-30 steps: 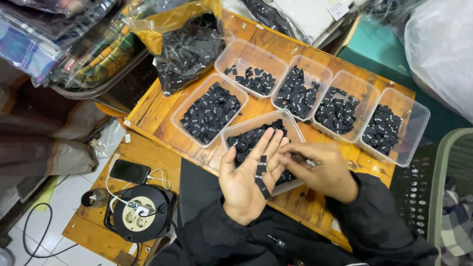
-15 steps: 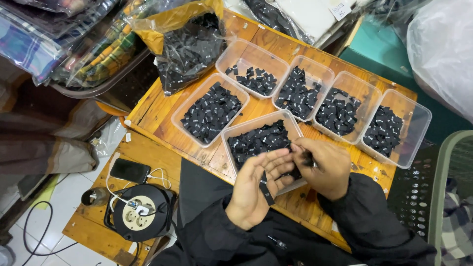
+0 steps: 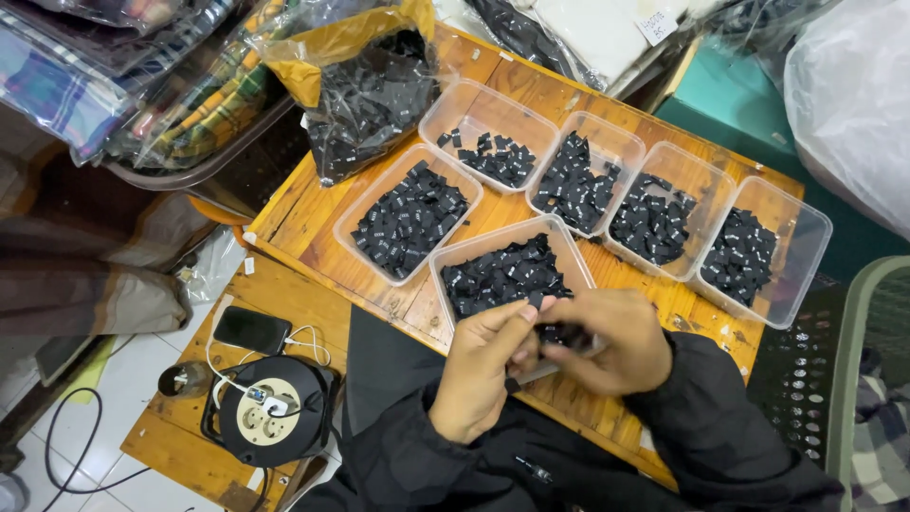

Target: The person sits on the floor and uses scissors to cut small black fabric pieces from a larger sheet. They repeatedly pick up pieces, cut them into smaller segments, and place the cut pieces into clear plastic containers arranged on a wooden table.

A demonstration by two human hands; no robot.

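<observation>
two hands meet over the near tub point(image 3: 455, 261): left hand point(image 3: 483, 374) and right hand point(image 3: 607, 341) both pinch small black tags point(image 3: 559, 334).

the left hand point(image 3: 488, 365) and right hand point(image 3: 607, 351) close over the near rim of the nearest clear tub point(image 3: 507, 275) at lower centre, so that edge is lost from sight. a few small black pieces point(image 3: 559, 334) peek out between the fingers, and how many are gripped can't be told. white marks on the black pieces are too small to make out. the black sleeves point(image 3: 682, 446) run off the bottom edge. at the right edge, a green chair frame point(image 3: 853, 379) is cut off. the clear plastic bag point(image 3: 853, 95) at upper right runs out of frame, contents blurred.
</observation>
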